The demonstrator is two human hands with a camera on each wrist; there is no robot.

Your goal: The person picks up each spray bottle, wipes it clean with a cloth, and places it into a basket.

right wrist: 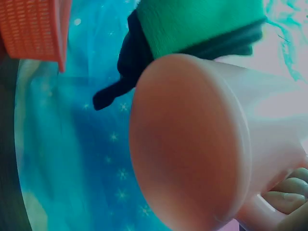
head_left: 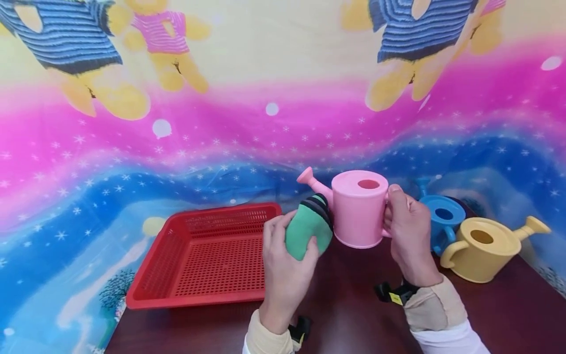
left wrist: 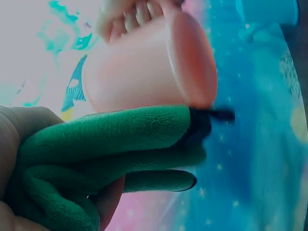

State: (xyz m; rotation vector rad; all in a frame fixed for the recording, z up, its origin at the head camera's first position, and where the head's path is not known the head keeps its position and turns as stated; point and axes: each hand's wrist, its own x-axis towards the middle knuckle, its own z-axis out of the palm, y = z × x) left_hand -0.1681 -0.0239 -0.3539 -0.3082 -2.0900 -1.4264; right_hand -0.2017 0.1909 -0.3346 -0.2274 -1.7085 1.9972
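"Two things held; how do they lie?"
"Left hand point(head_left: 285, 275) clamped on the green cloth point(head_left: 306, 230), by the spout side of the upright pink watering can point(head_left: 358, 216); right hand point(head_left: 410, 231) clamped round the handle point(right wrist: 257, 211), opposite."
"Raised?"
"Yes. Right wrist shows its base point(right wrist: 183, 139); head doesn't."

The head is bright — the wrists hazy, with glare on the pink watering can point(right wrist: 207, 139).

The pink watering can point(head_left: 359, 216) looks smooth plastic, the green cloth point(head_left: 307, 230) matt and fuzzy, the dark tabletop point(head_left: 349, 305) glossy
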